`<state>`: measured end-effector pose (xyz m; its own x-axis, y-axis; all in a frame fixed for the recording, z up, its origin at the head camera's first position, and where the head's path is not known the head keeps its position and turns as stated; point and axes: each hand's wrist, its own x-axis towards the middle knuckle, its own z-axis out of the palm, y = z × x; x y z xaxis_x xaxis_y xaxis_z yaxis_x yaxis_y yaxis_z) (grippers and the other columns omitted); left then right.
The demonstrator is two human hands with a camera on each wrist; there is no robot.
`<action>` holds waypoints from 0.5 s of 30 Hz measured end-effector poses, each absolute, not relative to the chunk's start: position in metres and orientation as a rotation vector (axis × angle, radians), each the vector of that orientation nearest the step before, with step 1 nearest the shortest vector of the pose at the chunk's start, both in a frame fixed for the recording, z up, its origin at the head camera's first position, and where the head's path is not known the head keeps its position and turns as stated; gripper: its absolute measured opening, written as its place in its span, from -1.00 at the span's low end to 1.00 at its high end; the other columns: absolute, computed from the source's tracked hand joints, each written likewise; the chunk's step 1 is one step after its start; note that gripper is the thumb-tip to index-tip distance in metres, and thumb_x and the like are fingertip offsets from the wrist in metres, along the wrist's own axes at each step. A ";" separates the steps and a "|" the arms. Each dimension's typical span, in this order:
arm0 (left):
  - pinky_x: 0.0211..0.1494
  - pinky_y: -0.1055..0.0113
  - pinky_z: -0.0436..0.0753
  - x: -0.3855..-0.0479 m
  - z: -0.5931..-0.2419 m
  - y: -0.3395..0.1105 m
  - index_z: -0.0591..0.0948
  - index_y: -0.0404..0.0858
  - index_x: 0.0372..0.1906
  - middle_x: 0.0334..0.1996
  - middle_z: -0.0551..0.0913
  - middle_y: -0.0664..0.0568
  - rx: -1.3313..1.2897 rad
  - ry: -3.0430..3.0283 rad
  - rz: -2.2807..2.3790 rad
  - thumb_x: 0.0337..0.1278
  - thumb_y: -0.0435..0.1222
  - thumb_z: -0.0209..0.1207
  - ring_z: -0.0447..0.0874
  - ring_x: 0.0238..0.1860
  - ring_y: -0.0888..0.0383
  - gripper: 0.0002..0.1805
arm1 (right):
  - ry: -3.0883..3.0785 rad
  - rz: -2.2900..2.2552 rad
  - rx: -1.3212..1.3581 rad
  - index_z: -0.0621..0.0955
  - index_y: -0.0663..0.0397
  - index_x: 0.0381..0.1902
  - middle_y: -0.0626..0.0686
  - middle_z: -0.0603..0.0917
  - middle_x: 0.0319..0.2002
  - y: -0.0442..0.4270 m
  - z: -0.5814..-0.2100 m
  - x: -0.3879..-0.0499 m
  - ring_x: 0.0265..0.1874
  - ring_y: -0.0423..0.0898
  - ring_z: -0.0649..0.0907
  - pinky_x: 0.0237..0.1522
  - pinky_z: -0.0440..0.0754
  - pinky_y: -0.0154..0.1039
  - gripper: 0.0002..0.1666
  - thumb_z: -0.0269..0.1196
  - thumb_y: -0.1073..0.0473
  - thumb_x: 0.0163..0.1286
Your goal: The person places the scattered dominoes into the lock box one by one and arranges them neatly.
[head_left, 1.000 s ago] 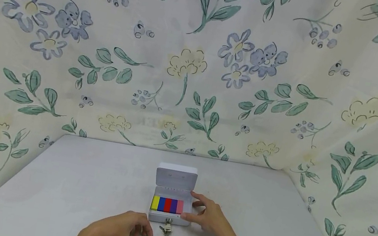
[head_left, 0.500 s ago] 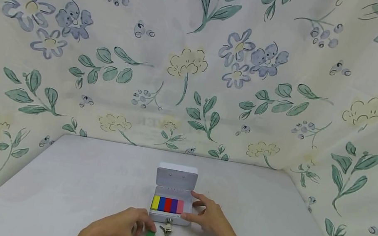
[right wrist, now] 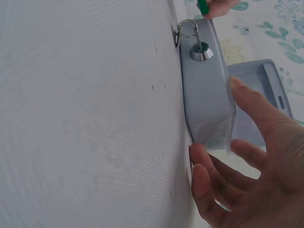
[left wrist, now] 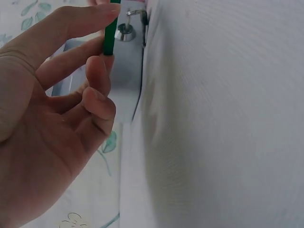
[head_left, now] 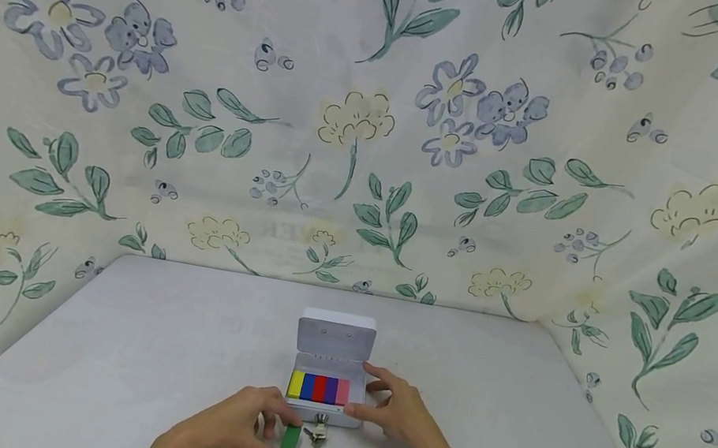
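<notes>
My left hand [head_left: 239, 424] pinches a small green block [head_left: 289, 444] between thumb and fingers, just in front of the metal cash box [head_left: 297, 412]. In the left wrist view the green block [left wrist: 109, 35] stands on edge between the fingertips, near the lock. The box's lid [head_left: 334, 340] is raised. Inside lies a row of yellow, blue, red [head_left: 318, 389], purple and pink blocks. My right hand [head_left: 400, 415] holds the box's right end, thumb at the front rim and a finger at the back corner. Its other fingers curl beside the side wall [right wrist: 213, 133].
Keys [head_left: 318, 435] on a ring hang from the lock [right wrist: 201, 52] at the box's front, close to the green block. The white table [head_left: 166, 334] spreads around the box. A floral cloth [head_left: 307, 191] rises behind and at both sides.
My left hand has moved forward and slightly right with the green block, bringing it nearer the box's front. My right hand and the box have stayed in place.
</notes>
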<state>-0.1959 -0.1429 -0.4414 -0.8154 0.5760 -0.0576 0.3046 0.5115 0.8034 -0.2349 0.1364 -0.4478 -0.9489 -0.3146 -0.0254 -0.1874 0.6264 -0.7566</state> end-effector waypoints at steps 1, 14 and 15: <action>-0.36 0.50 0.55 -0.196 -0.441 -0.143 0.72 -0.15 -0.02 -0.22 0.60 0.15 0.736 2.441 1.206 -0.14 -0.21 0.50 0.52 -0.35 0.29 -0.55 | 2.689 -1.226 -0.418 0.40 -0.05 0.41 0.22 0.64 0.09 0.136 -0.448 -0.235 -0.22 -0.06 0.63 -0.37 0.72 -0.24 -0.03 0.47 -0.19 0.09; -0.42 0.50 0.53 -0.195 -0.438 -0.142 0.72 -0.10 -0.06 -0.30 0.63 0.00 0.793 2.502 1.239 -0.13 -0.17 0.47 0.52 -0.38 0.34 -0.59 | 2.683 -1.241 -0.423 0.38 -0.06 0.41 0.23 0.64 0.10 0.137 -0.450 -0.236 -0.23 -0.06 0.63 -0.39 0.71 -0.24 -0.02 0.47 -0.21 0.08; -0.43 0.50 0.53 -0.195 -0.438 -0.142 0.72 -0.10 -0.05 -0.29 0.63 -0.01 0.793 2.507 1.239 -0.12 -0.16 0.47 0.52 -0.38 0.34 -0.59 | 2.681 -1.242 -0.415 0.38 -0.06 0.41 0.23 0.64 0.10 0.137 -0.450 -0.236 -0.24 -0.06 0.63 -0.39 0.71 -0.25 -0.02 0.47 -0.21 0.08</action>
